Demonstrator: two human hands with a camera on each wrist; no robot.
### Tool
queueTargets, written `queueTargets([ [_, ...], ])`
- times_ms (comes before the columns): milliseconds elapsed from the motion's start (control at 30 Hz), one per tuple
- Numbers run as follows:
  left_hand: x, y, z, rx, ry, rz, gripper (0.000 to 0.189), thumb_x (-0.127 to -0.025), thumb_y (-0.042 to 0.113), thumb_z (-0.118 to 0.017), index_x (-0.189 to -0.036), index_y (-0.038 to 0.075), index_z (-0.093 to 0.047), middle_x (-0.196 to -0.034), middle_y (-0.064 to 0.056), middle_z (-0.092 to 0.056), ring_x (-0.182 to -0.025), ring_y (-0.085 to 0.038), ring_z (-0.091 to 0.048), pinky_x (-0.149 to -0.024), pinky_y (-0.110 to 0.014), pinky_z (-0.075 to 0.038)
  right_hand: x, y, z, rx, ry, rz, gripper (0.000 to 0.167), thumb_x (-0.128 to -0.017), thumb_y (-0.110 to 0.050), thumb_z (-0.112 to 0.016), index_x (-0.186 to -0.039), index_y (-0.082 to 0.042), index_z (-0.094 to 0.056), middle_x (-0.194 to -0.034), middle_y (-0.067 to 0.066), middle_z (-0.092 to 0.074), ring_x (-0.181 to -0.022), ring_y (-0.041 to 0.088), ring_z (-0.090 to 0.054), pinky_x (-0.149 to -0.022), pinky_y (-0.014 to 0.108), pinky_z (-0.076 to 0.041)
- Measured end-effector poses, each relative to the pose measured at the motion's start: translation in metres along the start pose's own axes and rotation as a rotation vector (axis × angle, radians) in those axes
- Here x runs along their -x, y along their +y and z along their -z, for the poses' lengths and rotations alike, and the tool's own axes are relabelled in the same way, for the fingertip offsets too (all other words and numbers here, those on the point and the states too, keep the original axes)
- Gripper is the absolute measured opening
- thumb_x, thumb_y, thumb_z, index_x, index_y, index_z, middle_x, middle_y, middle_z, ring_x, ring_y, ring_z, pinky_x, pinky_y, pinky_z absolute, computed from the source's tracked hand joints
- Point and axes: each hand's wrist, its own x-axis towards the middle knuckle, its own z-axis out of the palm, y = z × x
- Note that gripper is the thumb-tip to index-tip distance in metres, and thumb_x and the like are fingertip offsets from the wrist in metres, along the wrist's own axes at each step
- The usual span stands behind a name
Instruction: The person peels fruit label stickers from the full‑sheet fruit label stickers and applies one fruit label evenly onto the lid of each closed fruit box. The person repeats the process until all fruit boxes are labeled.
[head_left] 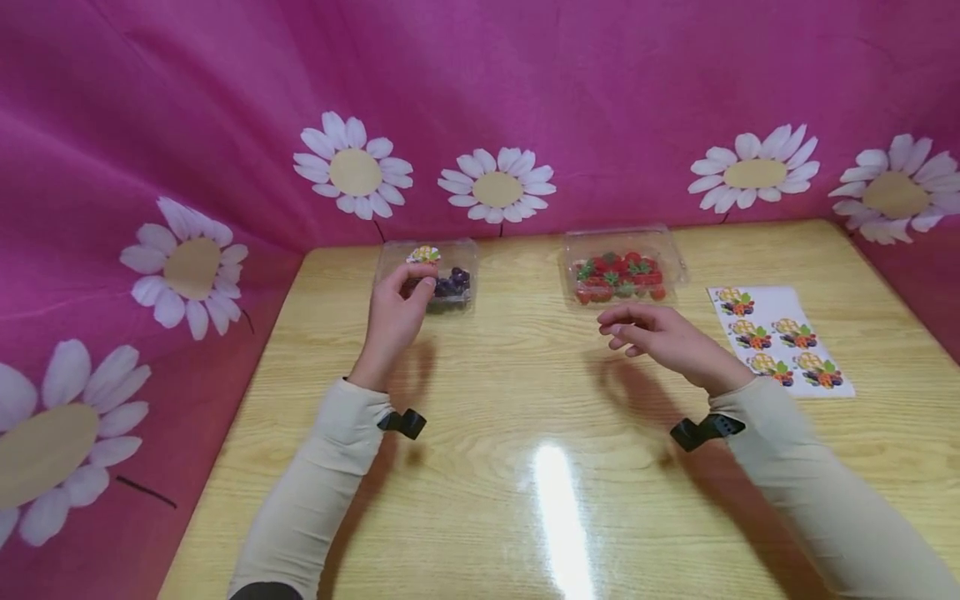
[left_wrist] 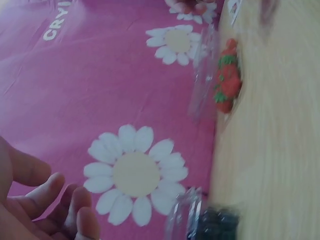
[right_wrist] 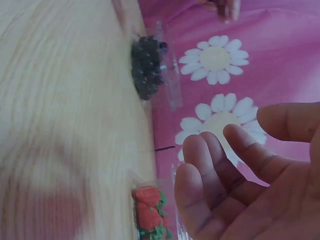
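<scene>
A clear plastic box of dark grapes (head_left: 453,285) stands at the back left of the table, a fruit-print sticker (head_left: 423,255) showing on its raised lid. My left hand (head_left: 397,310) hovers in front of it, fingers loosely bent and holding nothing, overlapping part of the box in the head view. Farther right, another clear box holds red strawberries (head_left: 621,275) with green leaves; its lid stands up behind them. Just in front of that box is my right hand (head_left: 660,337), palm inward, its relaxed fingers bare of any object in the right wrist view.
A white sheet of fruit-print stickers (head_left: 776,312) lies right of the strawberries, partly behind the right wrist. The wooden table (head_left: 480,400) meets a pink cloth (head_left: 615,108) with large daisies at its back and sides. Both wrists wear black straps.
</scene>
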Motion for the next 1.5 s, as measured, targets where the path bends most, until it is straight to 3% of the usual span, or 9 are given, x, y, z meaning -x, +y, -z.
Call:
queueTargets([
  [133,0.0,-0.001,-0.011,-0.019,-0.1,0.004,0.024,-0.099,0.01,-0.056,-0.116,-0.003,-0.066,-0.118,-0.016,-0.064,-0.081,-0.003,-0.052,-0.073,-0.018,-0.043,0.002,0.0,0.007,-0.019,0.022,-0.009,0.038,-0.106,-0.021,-0.043,-0.138,-0.002,-0.05,-0.136,0.024,-0.054,-0.1,0.003,-0.062,-0.085,0.027,-0.054],
  [367,0.001,-0.008,-0.027,-0.042,-0.23,0.03,0.024,-0.101,0.013,-0.054,-0.117,0.001,-0.067,-0.103,-0.014,-0.065,-0.084,-0.014,-0.058,-0.073,-0.023,-0.046,0.002,0.003,0.013,-0.024,0.028,-0.038,0.04,-0.107,-0.022,-0.041,-0.141,-0.002,-0.047,-0.14,0.023,-0.051,-0.099,0.0,-0.061,-0.086,0.025,-0.053],
  [533,0.004,-0.009,-0.036,-0.07,-0.284,0.079,0.023,-0.102,0.018,-0.054,-0.117,0.007,-0.067,-0.113,-0.011,-0.066,-0.091,-0.017,-0.06,-0.074,-0.024,-0.046,0.004,0.008,0.015,-0.033,0.042,-0.039,0.04,-0.107,-0.022,-0.04,-0.141,0.0,-0.046,-0.14,0.025,-0.049,-0.098,-0.002,-0.061,-0.085,0.026,-0.054],
  [767,0.0,-0.012,-0.043,-0.074,-0.311,0.12,0.024,-0.102,0.019,-0.053,-0.118,0.007,-0.066,-0.114,-0.013,-0.064,-0.091,-0.017,-0.059,-0.079,-0.032,-0.049,0.003,0.013,0.026,-0.051,0.085,-0.076,0.045,-0.108,-0.024,-0.037,-0.145,0.0,-0.038,-0.143,0.022,-0.044,-0.096,-0.006,-0.061,-0.083,0.022,-0.054],
  [967,-0.007,-0.016,-0.053,-0.081,-0.336,0.103,0.024,-0.102,0.021,-0.053,-0.12,0.01,-0.067,-0.119,-0.013,-0.065,-0.101,-0.027,-0.062,-0.081,-0.032,-0.049,0.0,0.023,0.042,-0.123,0.14,-0.085,0.035,-0.107,-0.029,-0.038,-0.136,-0.011,-0.049,-0.117,-0.015,-0.057,-0.094,-0.004,-0.063,-0.081,0.022,-0.054],
  [1100,-0.014,-0.018,-0.064,-0.095,-0.331,0.087,0.024,-0.102,0.02,-0.054,-0.119,0.01,-0.067,-0.116,-0.011,-0.066,-0.099,-0.027,-0.063,-0.076,-0.026,-0.048,-0.005,0.029,0.051,-0.183,0.184,-0.077,0.026,-0.107,-0.028,-0.039,-0.125,-0.018,-0.055,-0.105,-0.028,-0.06,-0.091,-0.003,-0.064,-0.077,0.02,-0.054],
  [1300,-0.023,-0.023,-0.084,-0.09,-0.303,0.083,0.024,-0.101,0.019,-0.056,-0.117,0.006,-0.068,-0.11,-0.012,-0.067,-0.088,-0.019,-0.062,-0.072,-0.023,-0.046,-0.014,0.037,0.063,-0.177,0.262,-0.096,0.027,-0.106,-0.031,-0.042,-0.125,-0.02,-0.056,-0.1,-0.032,-0.06,-0.088,-0.004,-0.064,-0.076,0.018,-0.054],
  [1500,-0.028,-0.029,-0.104,-0.027,-0.284,0.145,0.02,-0.1,0.018,-0.057,-0.114,0.008,-0.068,-0.111,-0.011,-0.066,-0.092,-0.023,-0.064,-0.087,-0.037,-0.055,-0.023,0.048,0.07,-0.125,0.388,-0.131,0.018,-0.105,-0.031,-0.043,-0.119,-0.023,-0.053,-0.095,-0.028,-0.054,-0.083,-0.006,-0.061,-0.073,0.016,-0.053],
])
